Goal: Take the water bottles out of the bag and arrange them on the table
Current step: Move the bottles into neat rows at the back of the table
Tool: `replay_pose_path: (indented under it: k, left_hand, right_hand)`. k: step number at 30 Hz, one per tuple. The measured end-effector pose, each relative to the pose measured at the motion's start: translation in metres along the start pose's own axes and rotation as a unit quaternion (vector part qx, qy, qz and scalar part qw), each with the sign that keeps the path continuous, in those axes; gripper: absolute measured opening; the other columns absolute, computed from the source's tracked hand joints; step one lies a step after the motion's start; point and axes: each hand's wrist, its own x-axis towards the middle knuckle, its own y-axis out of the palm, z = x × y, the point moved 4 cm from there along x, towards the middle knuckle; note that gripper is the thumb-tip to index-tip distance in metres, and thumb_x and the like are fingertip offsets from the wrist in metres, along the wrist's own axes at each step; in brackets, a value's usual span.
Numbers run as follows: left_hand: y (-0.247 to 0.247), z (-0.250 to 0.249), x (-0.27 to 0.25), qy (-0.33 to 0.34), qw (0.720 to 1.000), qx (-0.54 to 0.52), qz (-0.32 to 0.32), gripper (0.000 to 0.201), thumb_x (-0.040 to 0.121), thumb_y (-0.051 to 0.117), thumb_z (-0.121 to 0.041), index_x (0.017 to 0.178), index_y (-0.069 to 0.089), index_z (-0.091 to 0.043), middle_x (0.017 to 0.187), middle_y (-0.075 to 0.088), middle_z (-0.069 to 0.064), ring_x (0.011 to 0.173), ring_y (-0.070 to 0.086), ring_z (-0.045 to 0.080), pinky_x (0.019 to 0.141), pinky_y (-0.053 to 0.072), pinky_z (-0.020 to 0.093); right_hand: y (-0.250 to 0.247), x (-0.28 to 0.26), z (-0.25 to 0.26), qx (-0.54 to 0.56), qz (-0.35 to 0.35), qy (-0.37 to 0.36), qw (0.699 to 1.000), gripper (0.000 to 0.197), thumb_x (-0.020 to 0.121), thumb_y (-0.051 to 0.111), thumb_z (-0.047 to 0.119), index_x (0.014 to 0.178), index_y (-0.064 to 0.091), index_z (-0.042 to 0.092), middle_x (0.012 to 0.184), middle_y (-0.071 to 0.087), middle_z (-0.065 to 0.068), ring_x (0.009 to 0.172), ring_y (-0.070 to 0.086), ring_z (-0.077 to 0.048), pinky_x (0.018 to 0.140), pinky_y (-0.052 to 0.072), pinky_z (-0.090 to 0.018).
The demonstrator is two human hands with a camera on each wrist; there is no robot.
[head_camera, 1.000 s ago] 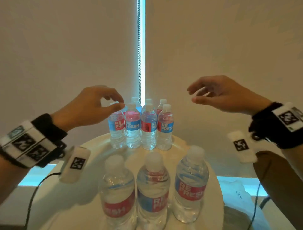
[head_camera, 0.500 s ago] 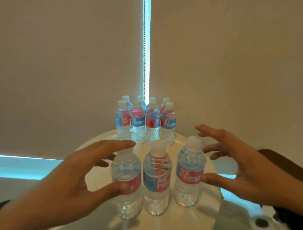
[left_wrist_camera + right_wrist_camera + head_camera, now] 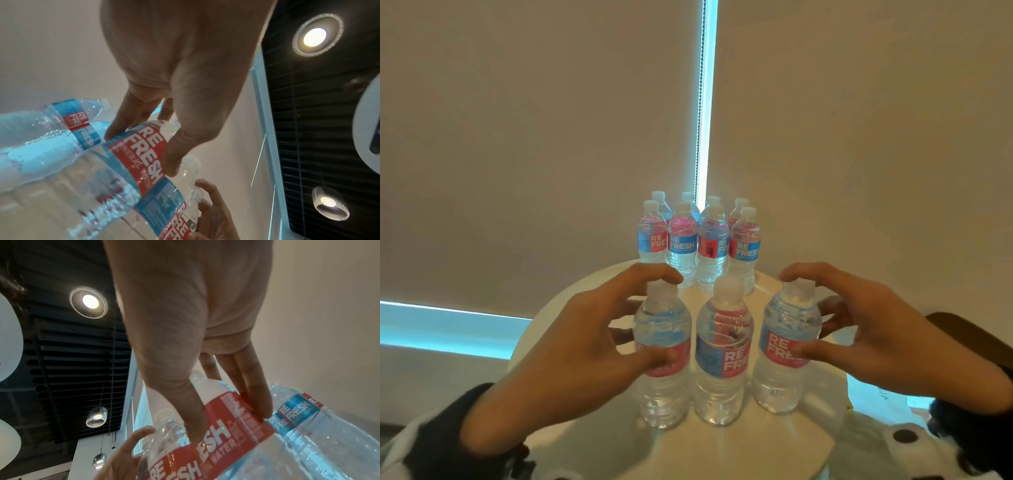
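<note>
Three clear water bottles with red and blue labels stand in a front row on the round white table. My left hand grips the left front bottle, thumb on its label and fingers behind its neck. My right hand grips the right front bottle the same way. The middle bottle stands untouched between them. The left wrist view shows my left hand round its bottle; the right wrist view shows my right hand round its bottle.
Several more bottles stand in a tight cluster at the table's far edge, against the beige blinds. A brown seat back is at the right. Something white lies below the table's right edge.
Both hands came down from above the back cluster to the front row. They then closed round the two outer front bottles.
</note>
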Motion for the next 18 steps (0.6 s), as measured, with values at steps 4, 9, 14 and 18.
replay_pose_path:
  k: [4, 9, 14, 18]
  left_hand:
    - [-0.01, 0.012, 0.017, 0.0, 1.0, -0.029, 0.003, 0.071, 0.063, 0.089, -0.011, 0.117, 0.057, -0.044, 0.112, 0.067, -0.011, 0.1, 0.069, 0.02, 0.074, 0.063, 0.039]
    - [-0.022, 0.027, 0.047, 0.032, 0.999, -0.03, -0.014, 0.069, 0.064, 0.086, 0.004, 0.113, 0.06, -0.037, 0.107, 0.067, -0.007, 0.093, 0.07, 0.021, 0.071, 0.063, 0.036]
    - [-0.027, 0.046, 0.082, 0.021, 0.999, 0.017, -0.034, 0.067, 0.063, 0.089, -0.01, 0.114, 0.057, -0.04, 0.103, 0.062, -0.008, 0.089, 0.069, 0.021, 0.072, 0.063, 0.037]
    - [-0.026, 0.064, 0.108, 0.008, 0.998, 0.032, -0.048, 0.067, 0.063, 0.089, -0.012, 0.115, 0.056, -0.039, 0.098, 0.055, -0.008, 0.085, 0.067, 0.026, 0.071, 0.063, 0.04]
  right_hand:
    - [-0.003, 0.021, 0.0, -0.009, 0.004, -0.013, 1.0, 0.072, 0.069, 0.089, 0.016, 0.123, 0.051, 0.046, 0.117, 0.064, 0.016, 0.081, 0.074, -0.014, 0.069, 0.062, -0.029]
    - [-0.006, 0.065, 0.0, -0.03, -0.028, -0.046, 0.998, 0.069, 0.071, 0.087, 0.011, 0.126, 0.051, 0.033, 0.113, 0.061, 0.002, 0.072, 0.072, -0.018, 0.065, 0.061, -0.029]
    - [0.012, 0.117, -0.009, -0.045, -0.014, -0.061, 0.997, 0.067, 0.073, 0.085, 0.011, 0.127, 0.049, 0.026, 0.105, 0.064, 0.0, 0.073, 0.071, -0.015, 0.064, 0.061, -0.031]
    - [0.033, 0.154, -0.023, -0.06, 0.005, -0.062, 0.996, 0.066, 0.073, 0.085, 0.018, 0.124, 0.045, 0.029, 0.104, 0.065, -0.003, 0.072, 0.062, -0.007, 0.065, 0.057, -0.033]
